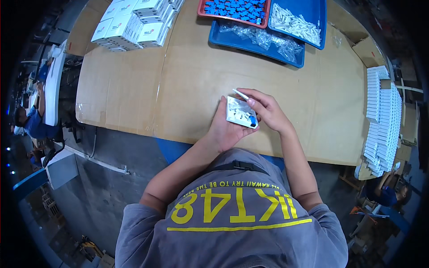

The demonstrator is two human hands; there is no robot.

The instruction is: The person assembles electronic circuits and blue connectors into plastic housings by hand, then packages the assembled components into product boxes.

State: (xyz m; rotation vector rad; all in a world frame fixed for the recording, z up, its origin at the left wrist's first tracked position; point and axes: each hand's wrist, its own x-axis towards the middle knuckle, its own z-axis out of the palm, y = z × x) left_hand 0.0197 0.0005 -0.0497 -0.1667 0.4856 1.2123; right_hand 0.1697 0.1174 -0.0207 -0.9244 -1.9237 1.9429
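My left hand is palm up, wrapped round a small open white box. Inside the box lie small white pieces, with a blue piece at its near right corner. My right hand pinches a slim white stick-like part between thumb and fingers, just above the box's far right corner. It resembles the loose white parts in a blue tray at the far right, though its exact kind is too small to tell.
On the cardboard-covered table, stacked white boxes stand far left. A red tray of blue parts sits over a blue tray of clear plastic pieces. More white boxes line the right edge. People work at both sides.
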